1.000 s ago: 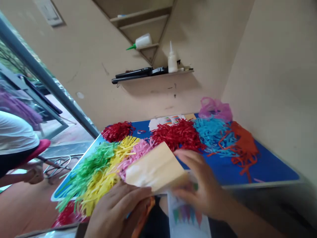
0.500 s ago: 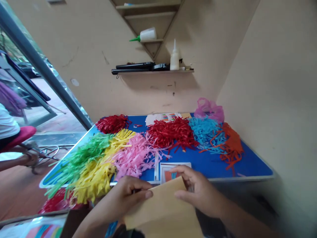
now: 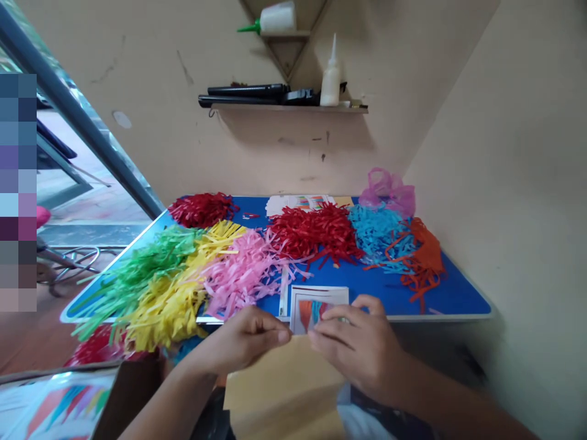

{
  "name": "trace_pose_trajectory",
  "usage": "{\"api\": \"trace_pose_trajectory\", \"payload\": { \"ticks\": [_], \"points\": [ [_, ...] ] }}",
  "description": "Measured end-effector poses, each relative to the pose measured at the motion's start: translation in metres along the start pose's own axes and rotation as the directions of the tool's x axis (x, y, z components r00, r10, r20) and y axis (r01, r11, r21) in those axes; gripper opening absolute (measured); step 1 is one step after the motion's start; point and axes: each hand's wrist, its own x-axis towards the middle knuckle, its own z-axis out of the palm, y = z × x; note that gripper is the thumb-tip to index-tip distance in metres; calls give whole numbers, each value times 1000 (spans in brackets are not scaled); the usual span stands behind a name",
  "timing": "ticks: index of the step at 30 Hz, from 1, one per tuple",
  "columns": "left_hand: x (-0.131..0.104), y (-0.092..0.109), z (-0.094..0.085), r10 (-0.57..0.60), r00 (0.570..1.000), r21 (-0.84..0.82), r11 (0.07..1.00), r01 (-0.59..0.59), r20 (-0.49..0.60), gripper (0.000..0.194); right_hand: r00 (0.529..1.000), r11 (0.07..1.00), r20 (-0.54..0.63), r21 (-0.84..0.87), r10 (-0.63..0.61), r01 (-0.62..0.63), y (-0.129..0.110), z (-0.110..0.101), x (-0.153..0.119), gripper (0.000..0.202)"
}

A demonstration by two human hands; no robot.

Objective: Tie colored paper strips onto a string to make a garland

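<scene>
A sheet of tan paper or thin card [image 3: 279, 391], possibly an envelope, hangs below the table's front edge. My left hand [image 3: 247, 342] pinches its upper left edge between thumb and fingers. At its top right edge, my right hand [image 3: 362, 342] has its thumb and fingers closed on the paper. Just beyond the hands, a printed card [image 3: 320, 296] with a picture of coloured tassels lies at the table edge, partly covered by my right fingers. Pink tissue tassels [image 3: 243, 275] lie beyond my left hand.
On the blue table [image 3: 367, 299] lie yellow tassels [image 3: 169, 305], green tassels [image 3: 147, 263], red tassels [image 3: 316, 235], blue tassels [image 3: 380, 235] and orange tassels [image 3: 422, 263]. A cardboard box [image 3: 132, 391] holding printed packets stands at lower left. A wall shelf [image 3: 284, 109] carries a glue bottle [image 3: 331, 82].
My right hand has shifted left along the paper's top edge, closer to my left hand. The paper is more level. The view has tilted down slightly.
</scene>
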Motion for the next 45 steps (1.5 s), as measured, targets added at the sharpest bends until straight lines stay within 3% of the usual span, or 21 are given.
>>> {"api": "trace_pose_trajectory", "payload": {
  "ticks": [5,8,11,14,16,19,21,25,28,30,31,32,33,34,35,36,37,39,41,43,45],
  "points": [
    [2,-6,0,-34,999,-74,997,34,-1,49,999,999,49,46,-3,1,-4,-7,-3,19],
    [2,-12,-1,-47,999,-90,995,45,-24,49,992,959,91,262,83,-104,2,-19,-13,14],
    [2,-19,-1,-89,995,-169,982,81,-38,50,949,729,18,636,314,-253,20,-24,-31,20],
    [1,-24,-1,-96,994,-203,975,86,-44,48,844,554,-38,770,535,-316,31,-8,-43,49],
    [2,-24,-2,-91,995,-197,977,82,-37,47,791,376,105,837,602,-398,28,8,-44,71],
    [4,-20,-4,-73,997,-135,989,68,-32,49,650,18,366,863,666,-505,15,23,-39,94],
    [6,-17,-5,-66,997,-94,994,61,-42,50,558,-84,413,850,719,-521,6,24,-35,96],
    [15,-16,-1,-103,992,-125,988,93,-77,51,494,-68,357,857,792,-511,-5,12,-35,100],
    [16,-16,-3,-150,984,-139,981,137,-91,54,491,27,261,862,831,-505,-4,7,-41,96],
    [10,-12,-18,-154,964,-120,984,130,-217,55,483,124,140,872,864,-474,7,7,-47,93],
    [6,-7,-31,-140,925,-119,987,104,-353,53,465,187,61,864,883,-467,16,10,-50,92],
    [1,-1,-47,-111,842,-110,992,62,-529,51,444,252,-16,841,896,-478,26,14,-54,92],
    [-2,6,-66,-82,696,-103,995,11,-714,47,425,313,-83,802,902,-509,37,20,-58,91],
    [-4,14,-86,-12,482,-39,998,-46,-876,44,414,364,-131,749,901,-554,48,27,-62,91],
    [-5,23,-106,74,301,66,997,-39,-951,41,416,400,-156,690,896,-603,58,36,-65,92],
    [-2,31,-123,155,237,162,987,11,-959,42,431,424,-156,637,889,-644,67,46,-69,94],
    [3,38,-136,256,215,278,957,80,-942,43,454,441,-140,596,880,-671,75,55,-71,96],
    [20,47,-149,411,285,475,854,213,-866,46,504,453,-74,563,861,-691,85,73,-75,100],
    [45,45,-138,514,346,608,746,272,-785,48,536,418,29,591,843,-690,89,85,-77,102],
    [72,31,-107,574,415,694,678,243,-706,47,539,356,106,643,836,-678,87,91,-77,100],
    [93,6,-67,620,531,784,603,148,-578,48,534,308,136,688,834,-657,81,89,-77,100]
  ]
}}
